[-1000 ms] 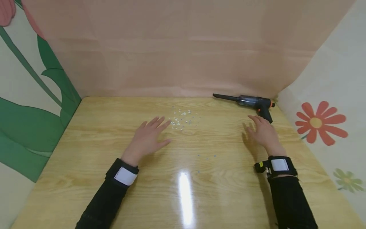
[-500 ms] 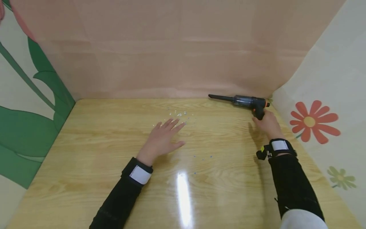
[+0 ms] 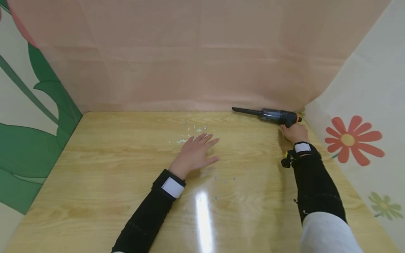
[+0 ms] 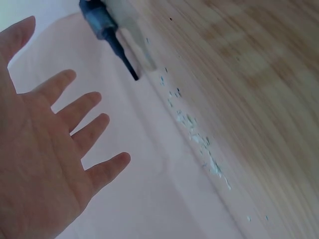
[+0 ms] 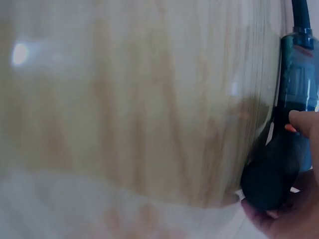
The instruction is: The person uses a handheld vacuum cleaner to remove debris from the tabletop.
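A black handheld vacuum cleaner with a clear dust cup and long narrow nozzle is at the table's back right, nozzle pointing left. My right hand grips its handle; in the right wrist view the thumb lies beside an orange button and fingers curl round the handle's end. My left hand, fingers spread and palm down, is over the middle of the table, holding nothing. Just beyond its fingertips lie scattered white and blue scraps, partly hidden by the hand. The left wrist view shows these scraps strewn in a band.
Several tiny blue bits lie nearer on the wooden table. A pinkish sheet rises along the back edge. Flower-patterned walls stand at both sides.
My right hand has reached forward and taken hold of the vacuum cleaner's handle. My left hand has moved rightward over the table, fingers still spread.
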Tool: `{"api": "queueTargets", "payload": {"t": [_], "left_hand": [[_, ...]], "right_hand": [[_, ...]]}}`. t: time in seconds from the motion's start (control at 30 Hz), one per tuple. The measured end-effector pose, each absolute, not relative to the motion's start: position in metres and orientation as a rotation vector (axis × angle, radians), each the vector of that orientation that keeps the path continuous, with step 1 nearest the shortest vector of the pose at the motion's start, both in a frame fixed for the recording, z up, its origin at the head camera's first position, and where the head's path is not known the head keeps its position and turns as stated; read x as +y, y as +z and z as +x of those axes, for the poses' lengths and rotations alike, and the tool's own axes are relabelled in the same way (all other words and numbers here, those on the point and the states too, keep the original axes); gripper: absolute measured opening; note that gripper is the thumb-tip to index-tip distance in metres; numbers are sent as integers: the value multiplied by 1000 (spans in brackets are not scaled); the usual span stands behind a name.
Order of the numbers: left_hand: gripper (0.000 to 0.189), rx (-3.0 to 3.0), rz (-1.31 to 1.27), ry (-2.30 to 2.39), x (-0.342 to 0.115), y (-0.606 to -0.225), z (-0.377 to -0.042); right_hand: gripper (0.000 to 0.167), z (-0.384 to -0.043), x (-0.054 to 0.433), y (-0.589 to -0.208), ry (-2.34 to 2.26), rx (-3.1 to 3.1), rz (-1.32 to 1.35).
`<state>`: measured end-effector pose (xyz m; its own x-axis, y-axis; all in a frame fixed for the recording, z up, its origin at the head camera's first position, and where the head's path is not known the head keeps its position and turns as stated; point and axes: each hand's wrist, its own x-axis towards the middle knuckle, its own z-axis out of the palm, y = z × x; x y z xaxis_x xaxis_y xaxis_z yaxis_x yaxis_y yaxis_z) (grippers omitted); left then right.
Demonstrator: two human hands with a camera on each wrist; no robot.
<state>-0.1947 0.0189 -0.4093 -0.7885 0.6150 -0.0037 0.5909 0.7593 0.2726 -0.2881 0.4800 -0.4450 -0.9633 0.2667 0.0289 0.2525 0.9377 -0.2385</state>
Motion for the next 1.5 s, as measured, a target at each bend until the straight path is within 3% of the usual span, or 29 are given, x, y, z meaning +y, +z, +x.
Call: {"api": "queueTargets", "payload": {"t": [0.1,0.37,0.8,1.13,1.33,1.5], "left_hand": [[71,2861,983,390,23,-410,-198],[70,2875,922,375,21,-411,-201],[71,2905,926,406,9,-408,-204],[70,2991,807,431,-27,-391,-207],[64,2949,779,641,-67,-386,-190],[66,2964,683,639,-107,-381,-179]], "right_hand": [[75,-290,470,-443,357,-3057,-510],[62,-296,453,-446,477,-3047,-524],[73,-292,459,-441,746,-3043,-618],[53,-288,437,-436,1380,-2774,-802],[48,-262,411,-439,1036,-2690,-648],[56,-236,382,-433,923,-2467,-575]]}}
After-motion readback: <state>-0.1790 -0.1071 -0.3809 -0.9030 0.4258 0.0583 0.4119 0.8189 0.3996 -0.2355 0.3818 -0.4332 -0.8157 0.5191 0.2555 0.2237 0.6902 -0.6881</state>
